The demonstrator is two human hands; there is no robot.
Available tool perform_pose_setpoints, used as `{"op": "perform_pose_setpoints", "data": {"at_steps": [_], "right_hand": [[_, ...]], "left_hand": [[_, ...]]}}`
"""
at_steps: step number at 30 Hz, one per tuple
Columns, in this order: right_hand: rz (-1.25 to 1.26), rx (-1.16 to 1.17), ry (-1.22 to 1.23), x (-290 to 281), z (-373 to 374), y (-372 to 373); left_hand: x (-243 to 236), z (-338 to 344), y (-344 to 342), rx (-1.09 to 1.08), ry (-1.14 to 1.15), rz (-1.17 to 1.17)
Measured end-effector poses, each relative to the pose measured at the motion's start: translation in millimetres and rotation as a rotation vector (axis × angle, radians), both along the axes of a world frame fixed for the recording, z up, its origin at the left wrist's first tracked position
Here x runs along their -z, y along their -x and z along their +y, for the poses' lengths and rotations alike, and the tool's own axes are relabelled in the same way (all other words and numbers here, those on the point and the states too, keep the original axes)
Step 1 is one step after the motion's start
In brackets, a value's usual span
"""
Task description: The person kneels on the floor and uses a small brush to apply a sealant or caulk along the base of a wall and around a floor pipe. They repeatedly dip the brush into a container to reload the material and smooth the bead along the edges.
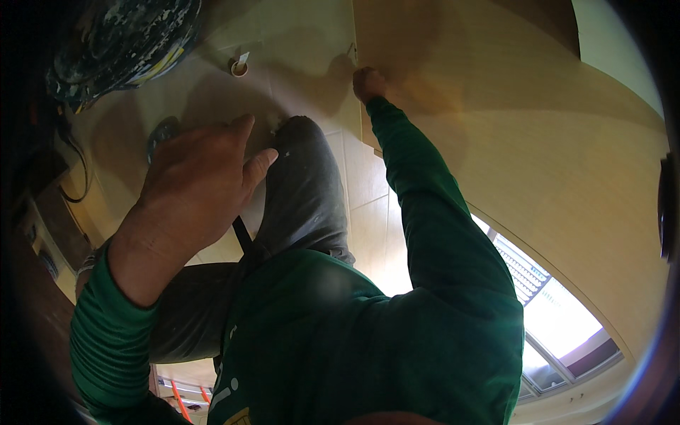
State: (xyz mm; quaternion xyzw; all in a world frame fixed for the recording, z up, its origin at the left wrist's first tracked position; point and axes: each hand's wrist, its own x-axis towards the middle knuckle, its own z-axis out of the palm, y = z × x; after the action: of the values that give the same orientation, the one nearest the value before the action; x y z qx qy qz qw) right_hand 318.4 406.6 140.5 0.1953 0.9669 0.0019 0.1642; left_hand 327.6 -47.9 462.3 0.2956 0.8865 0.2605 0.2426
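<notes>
My right arm stretches out to the tall light-wood door [496, 92]. My right hand [369, 83] is closed at the door's edge, its fingers curled around it; the fingertips are out of sight. A small metal latch piece [353, 51] shows on that edge just beyond the hand. Close to the camera, over the floor, my left hand [202, 184] hangs with thumb and forefinger apart and nothing visible between them. The other fingers of that hand are hidden behind its back.
On the tiled floor [368, 170] stands a small round container [239, 68] with a pale strip sticking out. A paint-spattered dark bucket [127, 42] is at the upper left, with a cable [86, 180] below it. My bent knee [304, 163] is between my hands. Bright windows [559, 319] lie lower right.
</notes>
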Motion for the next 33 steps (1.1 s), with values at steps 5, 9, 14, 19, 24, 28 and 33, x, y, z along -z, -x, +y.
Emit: {"op": "perform_pose_setpoints", "data": {"at_steps": [5,9,14,19,24,28,33], "right_hand": [[0.055,0.067,0.062,-9,-4,0],[-0.012,0.014,0.019,-6,-2,6],[0.043,0.07,0.014,-6,-4,6],[0.061,0.151,0.036,-12,-8,4],[0.045,0.122,0.001,-10,-7,6],[0.055,0.119,0.007,-2,2,3],[-0.018,-0.008,-0.038,6,12,-7]], "left_hand": [[-1,3,2,-0.003,-0.012,0.015],[1,2,3,-0.003,-0.002,-0.001],[2,0,2,0.005,-0.031,0.039],[1,1,0,0.013,-0.03,0.063],[3,2,-1,0.006,-0.045,0.082],[3,3,-1,0.017,-0.044,0.088],[1,3,0,0.008,-0.048,0.083]]}}
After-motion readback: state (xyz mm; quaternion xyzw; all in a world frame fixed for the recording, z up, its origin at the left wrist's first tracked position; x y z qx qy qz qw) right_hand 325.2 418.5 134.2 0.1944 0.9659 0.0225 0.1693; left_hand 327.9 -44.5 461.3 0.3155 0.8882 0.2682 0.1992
